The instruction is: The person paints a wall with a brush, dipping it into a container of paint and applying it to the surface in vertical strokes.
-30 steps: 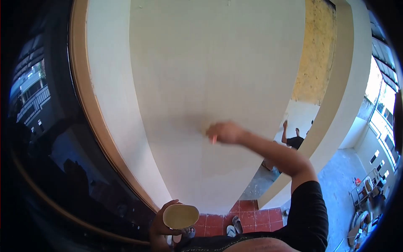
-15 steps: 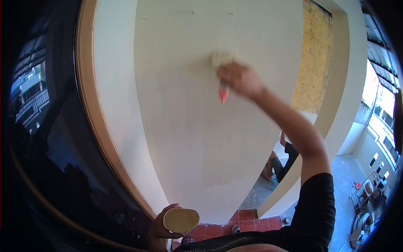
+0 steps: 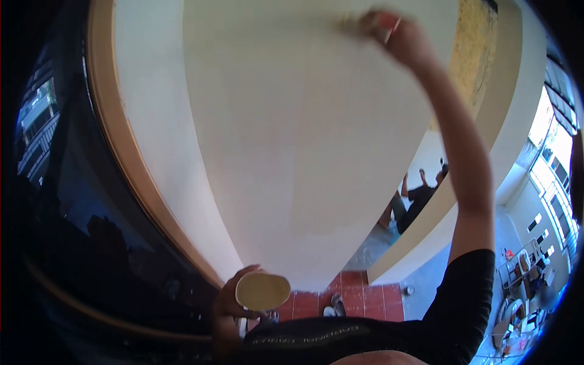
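High on the cream-coloured wall [image 3: 255, 134], my right hand [image 3: 409, 44] is wrapped around a paintbrush [image 3: 385, 23] with red on its handle. Its pale bristles [image 3: 350, 23] point left, right at the wall surface and blurred by motion. Low in the view, my left hand [image 3: 228, 298] grips a paint container [image 3: 263, 292] by its side, the thumb near the rim. The container has an oval-looking opening and pale yellowish paint inside. A darker, damp-looking patch spreads over the middle of the wall.
A brown frame [image 3: 131, 140] with dark glass runs along the left. Beyond the wall's right edge, a person in dark clothes [image 3: 420, 198] sits low near a pillar [image 3: 420, 243]. Red tiles [image 3: 310, 307] lie below; a cluttered rack [image 3: 520, 264] stands at far right.
My right hand has moved up and to the right with the paintbrush, which now lies more sideways. The view has shifted slightly; my left hand still holds the container.
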